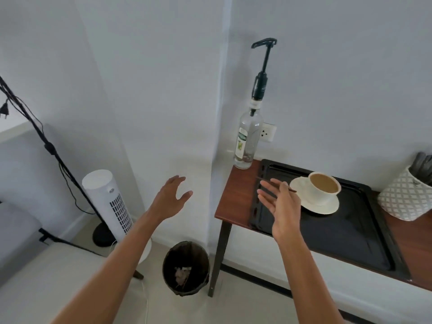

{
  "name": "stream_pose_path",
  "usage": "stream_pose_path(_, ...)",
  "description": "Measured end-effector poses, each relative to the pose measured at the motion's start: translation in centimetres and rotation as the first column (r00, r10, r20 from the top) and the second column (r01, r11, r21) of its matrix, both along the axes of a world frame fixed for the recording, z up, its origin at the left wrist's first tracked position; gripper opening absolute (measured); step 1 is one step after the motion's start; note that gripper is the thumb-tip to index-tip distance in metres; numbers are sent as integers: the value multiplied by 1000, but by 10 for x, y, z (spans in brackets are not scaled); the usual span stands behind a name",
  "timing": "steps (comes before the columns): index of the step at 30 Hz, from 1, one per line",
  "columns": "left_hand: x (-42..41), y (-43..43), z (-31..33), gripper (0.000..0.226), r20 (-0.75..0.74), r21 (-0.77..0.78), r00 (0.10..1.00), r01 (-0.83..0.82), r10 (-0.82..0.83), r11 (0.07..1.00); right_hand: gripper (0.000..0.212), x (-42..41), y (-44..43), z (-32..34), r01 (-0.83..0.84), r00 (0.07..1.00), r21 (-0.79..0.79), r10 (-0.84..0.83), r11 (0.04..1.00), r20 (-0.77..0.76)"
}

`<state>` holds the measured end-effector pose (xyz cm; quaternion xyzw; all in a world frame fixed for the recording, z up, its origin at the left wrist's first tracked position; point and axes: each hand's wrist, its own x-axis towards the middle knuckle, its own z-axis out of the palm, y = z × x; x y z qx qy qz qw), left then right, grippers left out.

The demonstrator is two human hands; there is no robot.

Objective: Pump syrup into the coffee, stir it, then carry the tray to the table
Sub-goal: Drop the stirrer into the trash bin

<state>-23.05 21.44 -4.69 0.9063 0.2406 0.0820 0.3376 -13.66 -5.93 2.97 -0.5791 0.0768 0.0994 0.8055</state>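
Coffee (325,183) fills a white cup (320,191) on a saucer (314,205), both on the black tray (339,237) on the wooden counter (236,197); liquid is light brown, level near the rim. Syrup pump bottle (248,140) stands upright at the counter's back corner, just beside the tray, nearly empty. Right hand (281,206) holds a thin stir stick (291,189) between the fingers, near the cup, the other fingers spread. Left hand (171,198) is wide, empty, off the counter. Judgement: stirring appears about finished; tray not yet lifted.
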Motion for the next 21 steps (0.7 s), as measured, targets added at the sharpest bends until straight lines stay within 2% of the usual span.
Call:
stream_pose_path(5, -23, 64, -37, 77, -222, 125, 971, 116, -86, 985, 31, -31, 78, -28, -66, 998, -119, 68, 991, 15)
stream_pose_path(8, -26, 103, -60, 83, -295, 169, 946, 191, -136, 967, 31, -45, 124, -52, -57, 998, -209, 63, 976, 23)
stream_pose_path(15, -8, 148, -130, 97, -352, 283, 895, 381, -274, 880, 29, -57, 200, -150, -76, 997, -484, 73, 872, -26)
stream_pose_path(21, 31, 172, -237, 107, -349, 380, 897, 401, -272, 833, 29, -41, 234, -268, -141, 990, -655, 110, 743, -88)
